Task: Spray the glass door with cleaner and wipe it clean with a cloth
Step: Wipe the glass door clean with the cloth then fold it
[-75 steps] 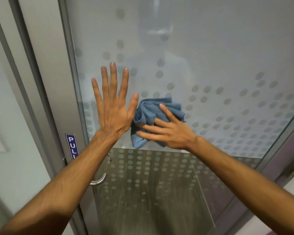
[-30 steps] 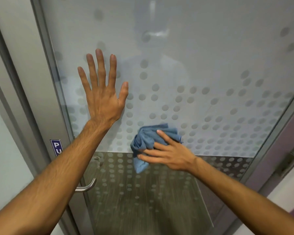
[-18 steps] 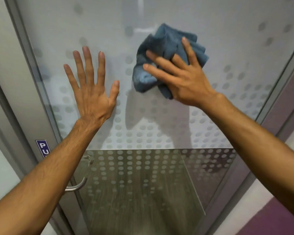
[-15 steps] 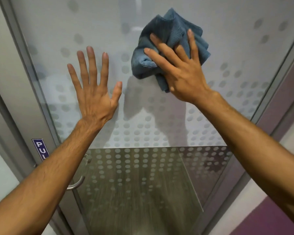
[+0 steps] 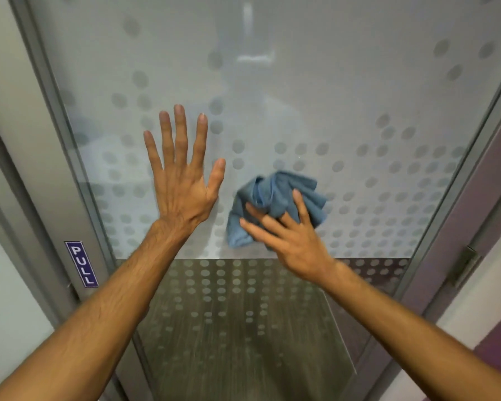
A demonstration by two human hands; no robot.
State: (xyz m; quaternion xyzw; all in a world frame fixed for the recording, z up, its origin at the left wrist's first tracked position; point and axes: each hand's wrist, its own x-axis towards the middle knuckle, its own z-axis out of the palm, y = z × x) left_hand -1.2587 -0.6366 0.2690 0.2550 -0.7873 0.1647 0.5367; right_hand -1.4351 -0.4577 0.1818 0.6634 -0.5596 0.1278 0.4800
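Observation:
A frosted glass door [image 5: 344,91] with a dot pattern fills the view; its lower part is clear glass. My left hand [image 5: 182,180] lies flat against the frosted glass, fingers spread and straight. To its right, my right hand [image 5: 287,238] presses a crumpled blue cloth [image 5: 275,201] against the glass with straight fingers, just above the line where the frosting ends. No spray bottle is in view.
A grey metal door frame [image 5: 55,157] runs down the left, with a blue PULL sticker [image 5: 81,263] on it. A hinge or latch plate [image 5: 464,266] sits on the right frame. Purple wall and floor show at the lower right.
My right hand has swept the cloth from high on the glass down to just above the frosting's lower edge. My left hand stays flat on the glass.

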